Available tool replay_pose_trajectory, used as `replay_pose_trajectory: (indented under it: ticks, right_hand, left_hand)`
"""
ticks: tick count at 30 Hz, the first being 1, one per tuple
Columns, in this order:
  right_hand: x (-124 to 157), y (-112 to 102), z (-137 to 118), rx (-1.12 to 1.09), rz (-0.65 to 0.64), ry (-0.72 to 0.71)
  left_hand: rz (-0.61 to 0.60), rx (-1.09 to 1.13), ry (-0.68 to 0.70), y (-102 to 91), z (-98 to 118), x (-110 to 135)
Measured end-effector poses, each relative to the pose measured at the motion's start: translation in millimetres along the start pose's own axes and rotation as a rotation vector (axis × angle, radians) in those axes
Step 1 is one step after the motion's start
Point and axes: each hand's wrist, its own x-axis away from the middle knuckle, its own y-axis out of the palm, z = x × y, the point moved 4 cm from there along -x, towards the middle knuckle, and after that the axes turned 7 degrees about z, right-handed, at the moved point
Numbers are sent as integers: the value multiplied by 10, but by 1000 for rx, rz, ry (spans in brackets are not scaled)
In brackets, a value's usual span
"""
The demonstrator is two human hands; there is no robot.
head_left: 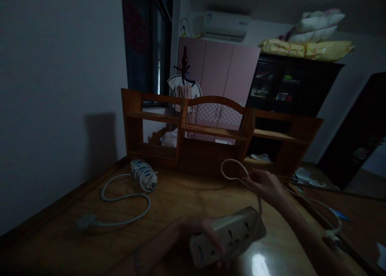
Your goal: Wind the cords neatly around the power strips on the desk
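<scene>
My left hand [205,229] is wrapped round a white power strip [230,233], holding it tilted over the wooden tabletop with its sockets facing up. From the strip's far end runs a white cord [233,161], which my right hand [264,184] pinches behind the strip. A loop of that cord stands out to the left of my right fingers. More of the cord trails past my right wrist toward the table's right edge, where a pale plug-like end [331,236], too dark to make out well, lies.
A second power strip [143,174], wound with its white cord, lies at the back left; its plug [86,221] rests nearer the front. A wooden shelf unit [211,131] spans the table's far edge. A wall [63,87] borders the left side.
</scene>
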Motion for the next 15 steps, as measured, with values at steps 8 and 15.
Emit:
replay_pose_trajectory:
  ticks: [8, 15]
  right_hand:
    - [-159, 574, 867, -321, -139, 182]
    - [151, 1154, 647, -381, 40, -138]
  left_hand:
    - [26, -24, -264, -493, -449, -58]
    - [-49, 331, -94, -450, -293, 87]
